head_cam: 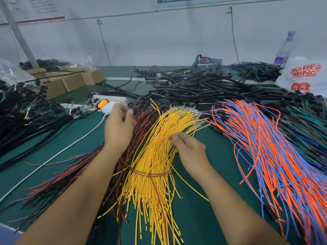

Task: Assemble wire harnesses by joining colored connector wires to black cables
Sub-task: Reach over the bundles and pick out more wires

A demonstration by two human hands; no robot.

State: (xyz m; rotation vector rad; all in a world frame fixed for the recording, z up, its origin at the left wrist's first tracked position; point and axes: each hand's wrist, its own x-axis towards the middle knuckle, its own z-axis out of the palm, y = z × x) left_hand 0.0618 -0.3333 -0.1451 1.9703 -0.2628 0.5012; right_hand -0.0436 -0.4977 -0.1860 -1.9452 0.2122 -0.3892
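On the green work mat [203, 218], centre, lies a bundle of yellow wires [155, 156], tied w/ a dark band [150, 173] approx. halfway along; metal terminals at its far end, cut ends fanning toward the person. Right hand [190, 149] rests on the bundle's right side, thumb & fingers curled in and pinching at a few yellow strands. Left hand [119, 128] is over the red & black wires [74, 177], which lie just left of the yellow ones, partly under the forearm; fingers bent, tips close together at the far end of that bundle. Can't tell whether they actually grip a wire, as the hand is blurred.

Right of centre: a big spread of orange & blue wires [269, 151], then green/dark wires [307, 128] beyond at the right edge. Black cables [208, 89] are piled across the back of the mat, well apart from both hands. More black harness pieces [19, 110] sit at far left.

Misc.: white power strip [109, 99] w/ an orange plug [103, 104] & white adapter, just beyond the left hand; white cord [67, 149] running down-left from it. Cardboard boxes [67, 80] back left. White plastic bag [304, 76] w/ red print & a clear bottle [284, 50] back right.
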